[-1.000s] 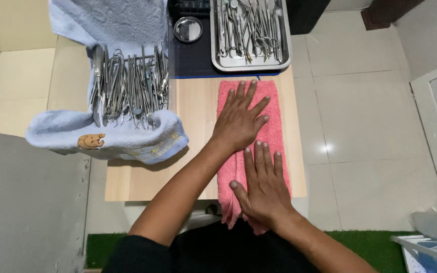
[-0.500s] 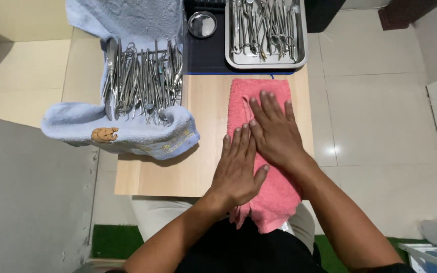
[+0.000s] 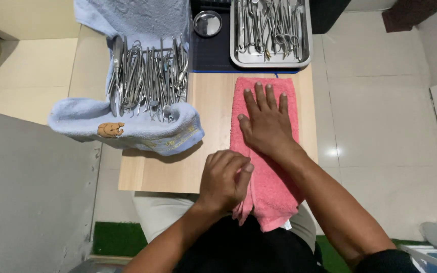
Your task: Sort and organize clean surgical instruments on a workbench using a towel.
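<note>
A pink towel (image 3: 279, 96) lies lengthwise on the right part of a small wooden table (image 3: 163, 172), its near end hanging over the front edge. My right hand (image 3: 266, 124) rests flat on the towel's middle, fingers spread and pointing away from me. My left hand (image 3: 224, 182) is curled at the towel's near left edge and pinches the cloth there. A light blue towel (image 3: 127, 129) at the table's left carries many metal instruments (image 3: 147, 78) laid side by side.
A metal tray (image 3: 271, 60) full of more steel instruments sits on a dark mat (image 3: 211, 53) at the far edge, beside a small round metal bowl (image 3: 207, 23). Tiled floor surrounds the table; a grey surface lies at left.
My right hand has stayed flat on the pink towel, slightly farther up. My left hand has pulled back from lying flat and closed on the towel's near left edge.
</note>
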